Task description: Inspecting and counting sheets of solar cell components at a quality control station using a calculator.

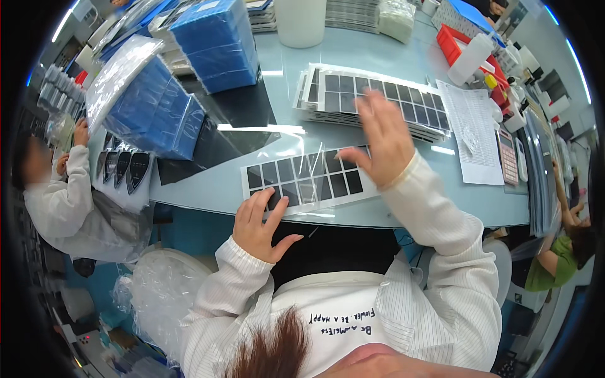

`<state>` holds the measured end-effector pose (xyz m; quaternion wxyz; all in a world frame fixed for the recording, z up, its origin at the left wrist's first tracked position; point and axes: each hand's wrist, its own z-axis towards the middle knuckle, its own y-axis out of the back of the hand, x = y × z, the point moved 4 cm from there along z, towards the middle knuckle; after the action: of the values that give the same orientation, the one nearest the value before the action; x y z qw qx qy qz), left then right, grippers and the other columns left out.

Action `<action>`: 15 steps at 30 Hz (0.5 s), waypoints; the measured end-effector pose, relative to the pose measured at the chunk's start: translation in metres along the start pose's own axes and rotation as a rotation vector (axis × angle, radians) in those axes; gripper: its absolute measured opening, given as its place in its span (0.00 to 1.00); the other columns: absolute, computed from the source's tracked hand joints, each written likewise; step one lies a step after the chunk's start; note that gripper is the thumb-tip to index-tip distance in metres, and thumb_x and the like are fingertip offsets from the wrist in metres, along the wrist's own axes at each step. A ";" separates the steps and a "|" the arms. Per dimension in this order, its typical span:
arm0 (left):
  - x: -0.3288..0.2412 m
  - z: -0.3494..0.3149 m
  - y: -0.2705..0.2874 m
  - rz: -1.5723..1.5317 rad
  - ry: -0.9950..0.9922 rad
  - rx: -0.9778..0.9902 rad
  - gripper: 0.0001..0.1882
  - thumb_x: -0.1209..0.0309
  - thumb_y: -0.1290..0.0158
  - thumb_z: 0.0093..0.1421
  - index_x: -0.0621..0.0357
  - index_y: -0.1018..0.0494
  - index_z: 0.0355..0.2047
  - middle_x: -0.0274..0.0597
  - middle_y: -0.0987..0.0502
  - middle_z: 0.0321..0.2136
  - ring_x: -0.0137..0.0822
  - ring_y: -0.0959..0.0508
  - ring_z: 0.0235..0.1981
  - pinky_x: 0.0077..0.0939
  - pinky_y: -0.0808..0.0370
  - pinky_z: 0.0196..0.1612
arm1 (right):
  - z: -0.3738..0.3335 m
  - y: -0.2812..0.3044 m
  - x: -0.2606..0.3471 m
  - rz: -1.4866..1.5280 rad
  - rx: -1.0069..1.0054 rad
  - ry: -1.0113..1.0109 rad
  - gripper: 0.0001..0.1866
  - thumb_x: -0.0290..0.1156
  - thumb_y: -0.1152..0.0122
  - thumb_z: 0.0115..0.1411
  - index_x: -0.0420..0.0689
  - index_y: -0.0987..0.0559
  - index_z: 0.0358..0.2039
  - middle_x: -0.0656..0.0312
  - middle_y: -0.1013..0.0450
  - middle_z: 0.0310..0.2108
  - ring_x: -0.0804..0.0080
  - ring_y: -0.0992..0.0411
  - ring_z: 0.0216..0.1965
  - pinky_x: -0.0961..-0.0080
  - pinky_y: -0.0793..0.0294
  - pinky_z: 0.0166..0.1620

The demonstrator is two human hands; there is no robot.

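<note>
Black-squared sheet [307,181], under left fingers [260,206]

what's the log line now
left hand: on near sheet | right hand: spread by sheet stack, contact unclear | calculator: on table

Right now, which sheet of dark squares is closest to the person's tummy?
The sheet the left hand touches; the others lie in the pile farther back.

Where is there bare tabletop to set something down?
Pale glossy tabletop shows between the white right sleeve and the white printed paper, and between the white cylindrical tub and the pile of white sheets with dark rectangles. Rear left is crowded with blue plastic-wrapped blocks; rear right, around the red plastic basket, too.
</note>
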<state>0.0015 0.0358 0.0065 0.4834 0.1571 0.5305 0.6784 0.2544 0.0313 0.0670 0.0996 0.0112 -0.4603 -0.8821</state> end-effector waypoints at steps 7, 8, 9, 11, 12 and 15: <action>0.008 0.000 -0.007 -0.088 -0.023 0.009 0.36 0.58 0.36 0.43 0.56 0.32 0.53 0.52 0.36 0.54 0.52 0.34 0.53 0.42 0.35 0.54 | -0.039 -0.043 0.084 0.215 0.449 0.416 0.41 0.63 0.53 0.54 0.40 0.34 0.55 0.54 0.38 0.59 0.61 0.42 0.62 0.56 0.49 0.64; 0.009 0.000 -0.007 -0.077 -0.018 0.006 0.37 0.59 0.36 0.43 0.56 0.33 0.53 0.52 0.36 0.54 0.52 0.34 0.53 0.42 0.35 0.54 | -0.044 -0.035 0.080 0.216 0.453 0.410 0.41 0.63 0.53 0.54 0.40 0.34 0.55 0.54 0.38 0.59 0.61 0.42 0.62 0.56 0.49 0.64; 0.010 -0.002 -0.006 -0.063 0.000 0.004 0.37 0.60 0.35 0.42 0.56 0.33 0.54 0.52 0.36 0.54 0.52 0.34 0.54 0.41 0.35 0.54 | -0.048 -0.022 0.071 0.135 0.454 0.370 0.39 0.62 0.52 0.54 0.38 0.31 0.52 0.53 0.35 0.56 0.60 0.39 0.59 0.57 0.46 0.62; 0.017 -0.006 -0.003 -0.054 0.024 0.016 0.40 0.61 0.34 0.40 0.57 0.34 0.55 0.53 0.37 0.55 0.54 0.34 0.54 0.42 0.35 0.55 | -0.059 0.005 0.055 0.012 0.434 0.281 0.35 0.59 0.50 0.55 0.36 0.27 0.46 0.52 0.32 0.52 0.58 0.33 0.53 0.59 0.40 0.57; 0.018 -0.005 -0.001 -0.061 0.029 0.016 0.40 0.62 0.34 0.40 0.57 0.34 0.54 0.53 0.37 0.55 0.54 0.34 0.54 0.42 0.35 0.55 | -0.069 0.018 0.049 -0.051 0.415 0.219 0.33 0.57 0.48 0.55 0.36 0.25 0.43 0.51 0.31 0.51 0.56 0.31 0.50 0.60 0.37 0.55; 0.019 -0.004 0.001 -0.066 0.018 0.012 0.40 0.63 0.34 0.39 0.57 0.34 0.54 0.53 0.36 0.55 0.54 0.33 0.53 0.42 0.35 0.54 | -0.098 0.046 0.036 -0.067 0.310 0.039 0.31 0.54 0.46 0.55 0.35 0.25 0.42 0.49 0.32 0.51 0.55 0.31 0.47 0.62 0.36 0.52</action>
<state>-0.0114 0.0493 -0.0003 0.4997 0.1364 0.5436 0.6605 0.2383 -0.0809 0.0507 0.0761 0.0588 -0.5883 -0.8029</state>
